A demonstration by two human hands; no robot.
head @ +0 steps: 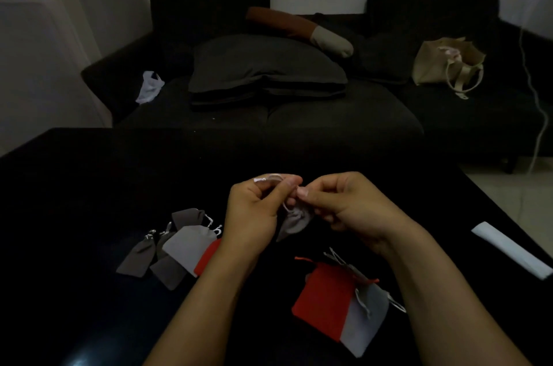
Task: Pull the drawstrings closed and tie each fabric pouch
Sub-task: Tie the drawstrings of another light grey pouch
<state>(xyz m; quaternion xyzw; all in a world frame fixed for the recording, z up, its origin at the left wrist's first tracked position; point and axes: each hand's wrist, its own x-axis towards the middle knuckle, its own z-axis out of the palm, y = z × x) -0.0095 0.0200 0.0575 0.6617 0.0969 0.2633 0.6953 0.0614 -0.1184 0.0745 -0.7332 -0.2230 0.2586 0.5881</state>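
Head view: left hand [254, 213] and right hand [344, 204], grips pinching grey pouch [294, 220] drawstrings.

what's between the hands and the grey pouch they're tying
Nothing visible. Both hands, left and right, already pinch the drawstring at the neck of the grey pouch, held above the table. The other pouches lie lower, to either side.

Pouch [294, 220] mouth perhaps behind hands [296, 207]
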